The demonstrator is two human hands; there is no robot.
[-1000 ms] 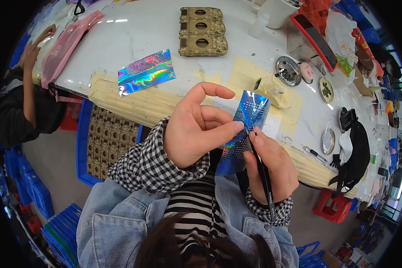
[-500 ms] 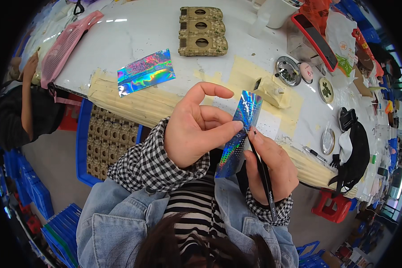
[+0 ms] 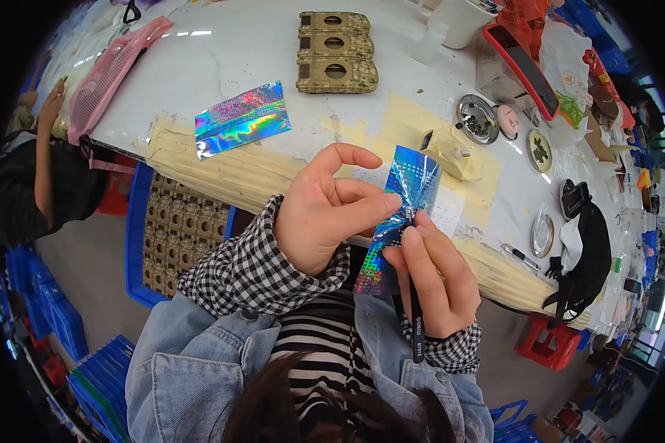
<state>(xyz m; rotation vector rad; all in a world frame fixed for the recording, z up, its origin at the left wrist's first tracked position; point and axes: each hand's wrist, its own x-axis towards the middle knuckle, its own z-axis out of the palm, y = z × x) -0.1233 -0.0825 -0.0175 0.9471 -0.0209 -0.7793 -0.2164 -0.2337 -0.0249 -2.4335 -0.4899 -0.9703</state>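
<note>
A shiny blue holographic strip dotted with small pieces (image 3: 418,171) is pinched between the thumb and fingers of my left hand (image 3: 319,214). The strip is creased at the pinch and slants down toward my body. My right hand (image 3: 442,284) is closed round black tweezers (image 3: 417,325), their tips at the middle of the strip, close to my left thumb. Whether the tips grip a piece is too small to tell. Farther left, a second holographic sheet (image 3: 242,122) lies on the table. Several camouflage-patterned housings with round openings (image 3: 337,71) stand in a joined block at the back.
Yellowish tape (image 3: 207,166) covers the table's front edge. At right are a wrapped block (image 3: 451,151), round metal dishes (image 3: 477,118), a red-cased phone (image 3: 521,70) and a black bag (image 3: 587,255). A blue crate (image 3: 134,269) of housings sits lower left. Another person's arm (image 3: 46,170) shows far left.
My right hand has turned and shifted slightly left, and the tweezers now stand more upright. The strip has bent more at the pinch, its upper end tilting toward me.
</note>
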